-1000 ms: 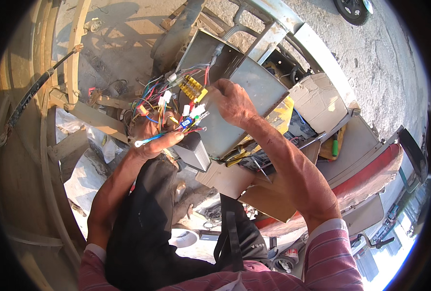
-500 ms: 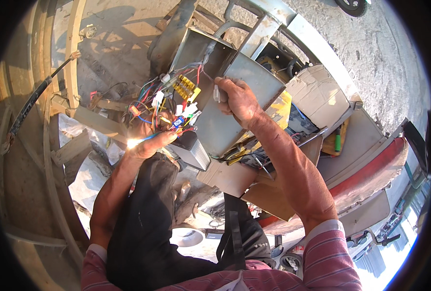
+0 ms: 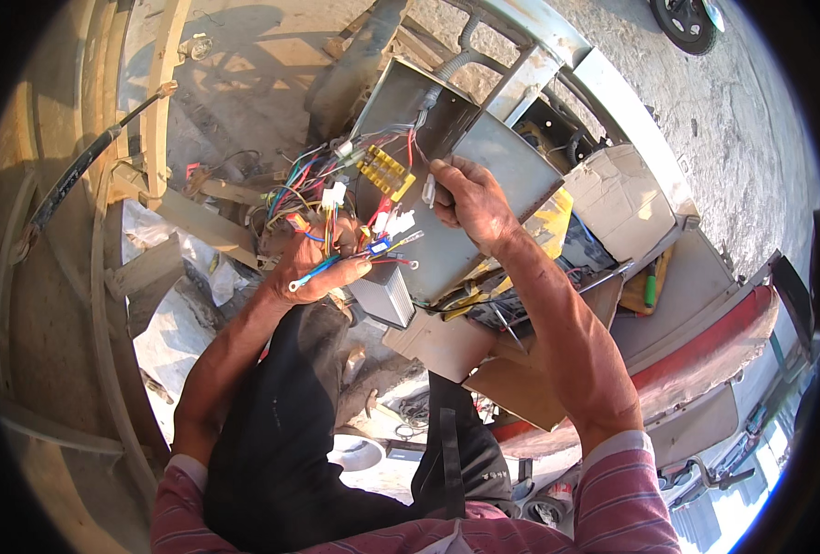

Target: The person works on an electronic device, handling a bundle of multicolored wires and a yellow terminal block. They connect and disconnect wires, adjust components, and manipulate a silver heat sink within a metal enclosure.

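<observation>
My left hand (image 3: 322,263) is closed round a bundle of coloured wires (image 3: 336,222) with white plugs, a blue connector (image 3: 378,246) and ring terminals at their ends. Pinched in my right hand (image 3: 474,203) is a white connector (image 3: 428,191) on a thin lead. Between the hands a yellow fuse block (image 3: 385,172) hangs among the wires. A finned grey metal box (image 3: 384,297) lies just below my left hand. Behind the hands stands an open grey metal box (image 3: 401,102), and a corrugated conduit (image 3: 453,65) brings the wires in at its top.
To the right lie cardboard pieces (image 3: 613,198), a screwdriver with a green handle (image 3: 650,288) and a red-edged panel (image 3: 705,342). Wooden beams (image 3: 159,102) and a black cable (image 3: 68,189) run along the left. A wheel (image 3: 687,23) shows at the far right.
The whole view has shifted slightly, so the scene sits a little farther right and lower. Both hands keep their holds; the loose wire ends by my left hand have spread slightly.
</observation>
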The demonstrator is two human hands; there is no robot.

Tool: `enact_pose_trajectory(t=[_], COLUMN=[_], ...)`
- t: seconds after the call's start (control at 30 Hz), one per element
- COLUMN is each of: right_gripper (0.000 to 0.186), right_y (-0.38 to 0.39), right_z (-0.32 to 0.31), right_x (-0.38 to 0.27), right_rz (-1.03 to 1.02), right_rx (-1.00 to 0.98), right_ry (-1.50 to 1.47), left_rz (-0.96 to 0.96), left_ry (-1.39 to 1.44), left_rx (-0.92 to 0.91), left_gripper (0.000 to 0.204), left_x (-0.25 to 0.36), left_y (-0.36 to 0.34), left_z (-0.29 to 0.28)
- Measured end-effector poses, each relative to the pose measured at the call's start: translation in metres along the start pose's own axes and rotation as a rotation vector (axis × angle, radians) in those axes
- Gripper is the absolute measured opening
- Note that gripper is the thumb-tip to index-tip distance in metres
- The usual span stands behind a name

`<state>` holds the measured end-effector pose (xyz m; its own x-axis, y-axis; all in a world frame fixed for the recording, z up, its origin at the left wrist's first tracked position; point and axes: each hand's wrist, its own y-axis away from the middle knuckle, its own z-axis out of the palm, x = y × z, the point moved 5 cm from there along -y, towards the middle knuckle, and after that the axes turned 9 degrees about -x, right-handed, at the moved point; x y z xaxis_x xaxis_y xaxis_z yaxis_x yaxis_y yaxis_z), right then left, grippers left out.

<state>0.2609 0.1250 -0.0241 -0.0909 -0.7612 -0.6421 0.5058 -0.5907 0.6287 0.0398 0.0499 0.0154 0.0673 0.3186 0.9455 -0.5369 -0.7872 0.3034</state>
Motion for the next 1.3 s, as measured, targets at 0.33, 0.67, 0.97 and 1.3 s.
enact_pose_trajectory(t=[0.33, 0.67, 0.97, 1.3], right_gripper=[0.027, 0.031, 0.035, 0.055], right_y=[0.000, 0.007, 0.017, -0.011], right_z=[0.002, -0.010, -0.022, -0.157], right_x=[0.002, -0.015, -0.079, -0.269], right_rz=[0.018, 0.066, -0.108, -0.589], right_rx=[0.078, 0.133, 0.310, 0.965], right_ry=[-0.002, 0.140, 0.797, 1.444], left_rz=[0.216, 0.144, 0.122, 0.266], left_ry=[-0.509, -0.813, -0.875, -0.760], left_rx=[-0.064, -0.203, -0.298, -0.179], left_gripper=[0.036, 0.068, 0.076, 0.080], left_x=[0.005, 0.002, -0.011, -0.006], left_y=[0.001, 0.007, 0.008, 0.005], left_z=[0.012, 0.033, 0.040, 0.040])
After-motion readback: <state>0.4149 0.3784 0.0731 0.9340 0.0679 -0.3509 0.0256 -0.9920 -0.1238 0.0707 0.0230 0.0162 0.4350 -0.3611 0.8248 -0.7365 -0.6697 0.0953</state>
